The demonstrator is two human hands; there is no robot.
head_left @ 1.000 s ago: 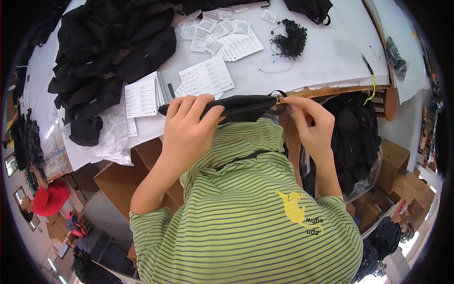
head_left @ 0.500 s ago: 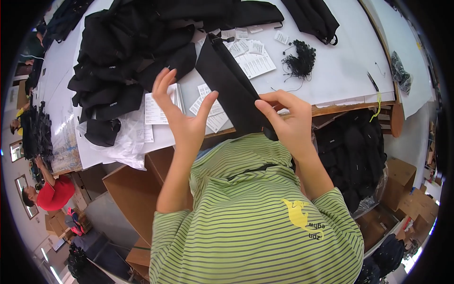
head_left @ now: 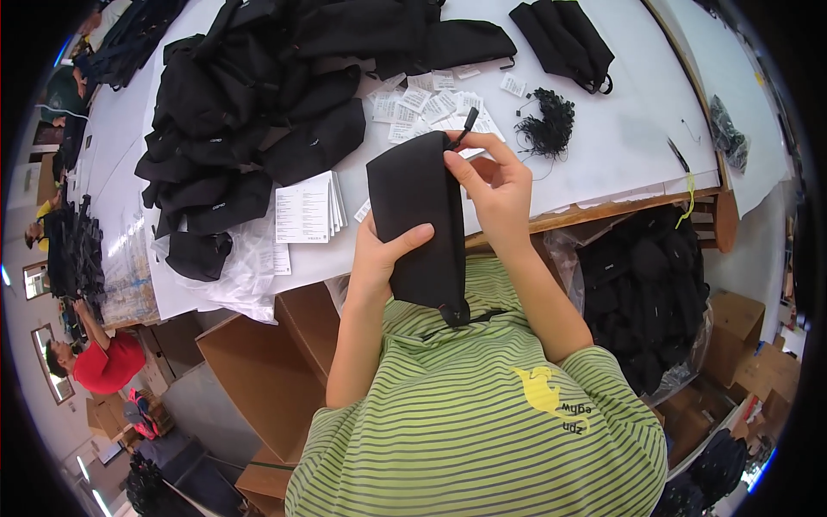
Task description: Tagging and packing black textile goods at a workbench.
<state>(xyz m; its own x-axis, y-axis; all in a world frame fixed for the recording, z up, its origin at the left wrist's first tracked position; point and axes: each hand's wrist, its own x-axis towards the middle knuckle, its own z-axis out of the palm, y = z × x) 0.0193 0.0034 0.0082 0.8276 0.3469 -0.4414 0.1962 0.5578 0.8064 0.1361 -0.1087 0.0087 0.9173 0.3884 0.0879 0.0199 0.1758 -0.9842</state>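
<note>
- Two hands hold one black pouch (head_left: 418,215) upright above the table edge (head_left: 603,211).
- Left hand (head_left: 379,258) wraps its lower side, thumb across the front.
- Right hand (head_left: 495,185) pinches the zipper pull (head_left: 465,127) at the top.
- Paper tags (head_left: 306,207) lie just left.

A heap of black pouches (head_left: 258,112) covers the far left of the white table (head_left: 620,146), with a stack of white leaflets (head_left: 306,208) just beside it. Small paper tags (head_left: 422,103) lie scattered near a tangle of black strings (head_left: 544,125). Open cardboard boxes (head_left: 250,370) stand below the table edge.
</note>
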